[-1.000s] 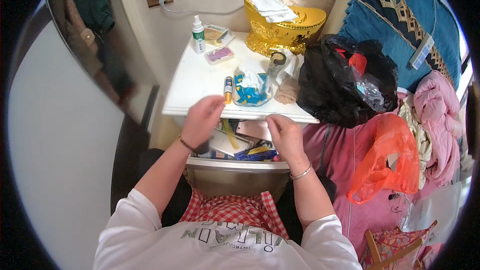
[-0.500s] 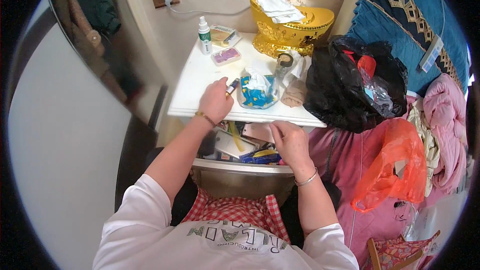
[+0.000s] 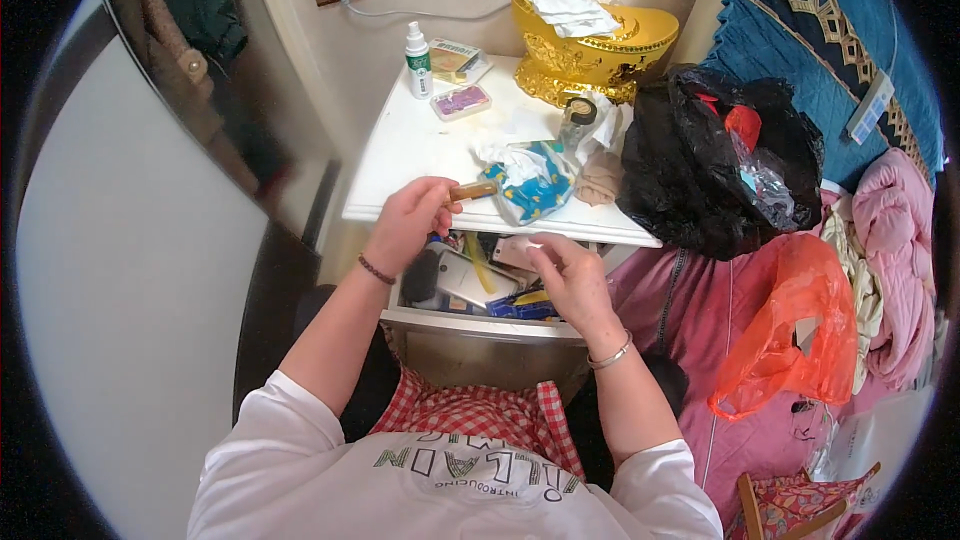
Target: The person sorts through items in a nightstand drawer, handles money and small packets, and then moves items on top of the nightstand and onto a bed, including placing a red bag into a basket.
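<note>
My left hand is closed around one end of a short brown stick-like thing. Its exact kind is unclear. The far end reaches a blue tissue pack with a yellow pattern and white tissue coming out of its top. Over the open drawer, my right hand is closed, its thumb and fingers pinched around a small whitish bit that I cannot make out. Beneath the hands, the drawer holds a white phone, a pinkish phone, a yellow strip and a blue-and-yellow packet.
On the white tabletop stand a spray bottle, a purple-topped box, a small jar and a gold tub-shaped holder. To the right lie a black plastic bag, an orange bag and pink bedding.
My left hand has come nearer, from the tabletop to its front edge, and the stick-like thing now points right. The tissue pack has tilted. My right hand has shifted slightly.
</note>
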A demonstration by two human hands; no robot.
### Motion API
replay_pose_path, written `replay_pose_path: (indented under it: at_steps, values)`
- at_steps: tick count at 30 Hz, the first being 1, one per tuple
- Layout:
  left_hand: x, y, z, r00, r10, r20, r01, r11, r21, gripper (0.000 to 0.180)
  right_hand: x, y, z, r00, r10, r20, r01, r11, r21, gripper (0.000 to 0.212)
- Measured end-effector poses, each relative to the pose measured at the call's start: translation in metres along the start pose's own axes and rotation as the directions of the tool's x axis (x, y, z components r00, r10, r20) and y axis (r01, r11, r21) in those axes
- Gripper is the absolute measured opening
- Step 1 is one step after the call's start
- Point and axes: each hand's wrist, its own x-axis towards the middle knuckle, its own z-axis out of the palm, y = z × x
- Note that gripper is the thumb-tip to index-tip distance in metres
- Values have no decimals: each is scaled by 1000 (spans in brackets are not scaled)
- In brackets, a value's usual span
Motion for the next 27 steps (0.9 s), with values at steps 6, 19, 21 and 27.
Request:
replay_pose_path:
  at_steps: [6,19,21,27]
  values:
    - [-22,-9,12,988,9,156,-48,967,249,19,-3,-13,12,1000,27,7,-28,974,223,45]
    - [-29,-3,43,952,181,247,-254,918,304,22,-7,-9,6,967,93,238,-85,995,-42,28]
    - [-7,-7,35,950,308,49,-304,882,361,28,-3,-4,1,988,126,90,-135,986,102,28]
    - [24,-3,58,738,554,386,-602,279,748,50,4,10,-9,976,199,-92,-155,925,347,25]
